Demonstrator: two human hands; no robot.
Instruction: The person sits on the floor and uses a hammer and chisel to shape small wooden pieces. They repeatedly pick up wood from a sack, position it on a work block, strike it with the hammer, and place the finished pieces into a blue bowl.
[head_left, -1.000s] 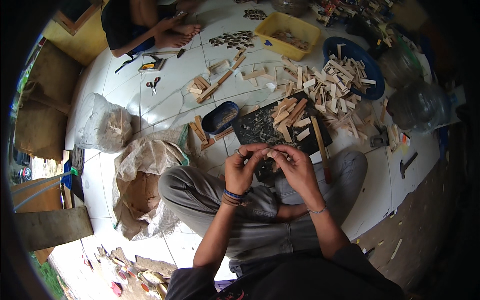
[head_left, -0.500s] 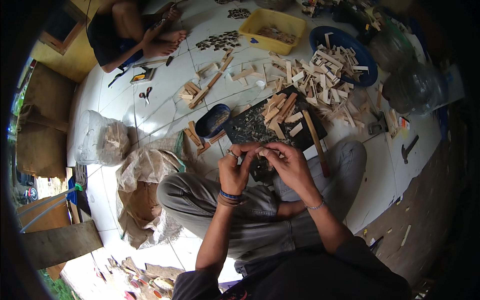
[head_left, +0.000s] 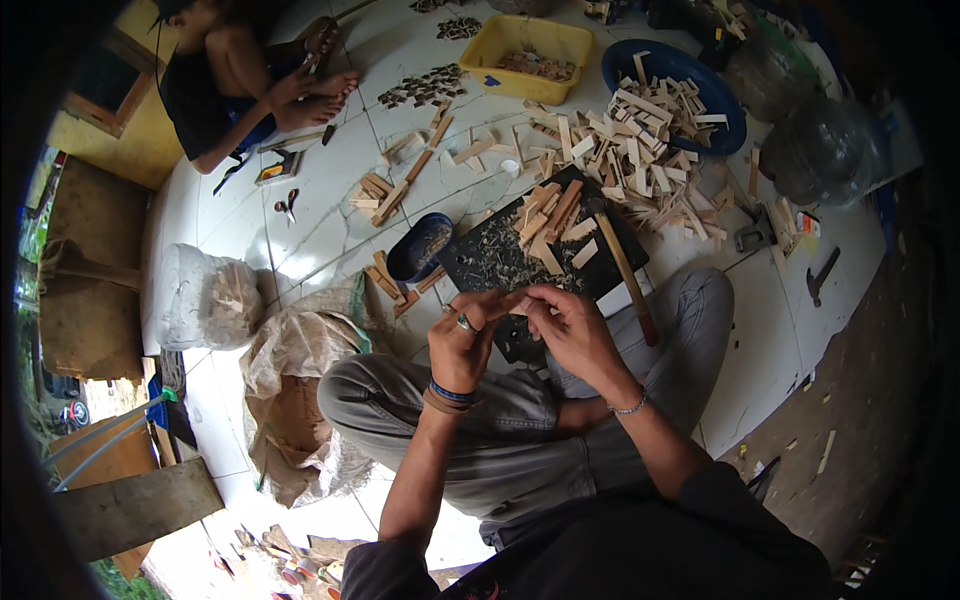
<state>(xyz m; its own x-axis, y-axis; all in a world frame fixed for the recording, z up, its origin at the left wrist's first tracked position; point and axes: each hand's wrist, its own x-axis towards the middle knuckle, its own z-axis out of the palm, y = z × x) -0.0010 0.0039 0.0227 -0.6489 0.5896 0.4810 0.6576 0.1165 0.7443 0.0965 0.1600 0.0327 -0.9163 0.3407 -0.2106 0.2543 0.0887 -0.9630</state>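
My left hand (head_left: 462,343) and my right hand (head_left: 572,338) meet fingertip to fingertip above my lap. Between them they pinch a small pale wooden piece (head_left: 519,308), mostly covered by the fingers. Just beyond lies a dark board (head_left: 480,262) strewn with shavings. On it rest several short wooden strips (head_left: 548,222) in a loose pile. A long wooden-handled tool (head_left: 622,265) lies across the board's right side, its reddish end close to my right knee. Left of the board stands a small dark-blue tub (head_left: 408,262) with bits inside.
Wooden pieces spill from a blue basin (head_left: 735,125), near a yellow tub (head_left: 468,62). A hammer (head_left: 823,275) lies at right, scissors (head_left: 287,205) at far left. An open sack (head_left: 262,385) sits by my left knee. Another person (head_left: 215,110) sits at the far left, hands occupied.
My fingers have shifted slightly around the small wooden piece, which now shows less. The view has tilted a little, and the other person's hands have moved.
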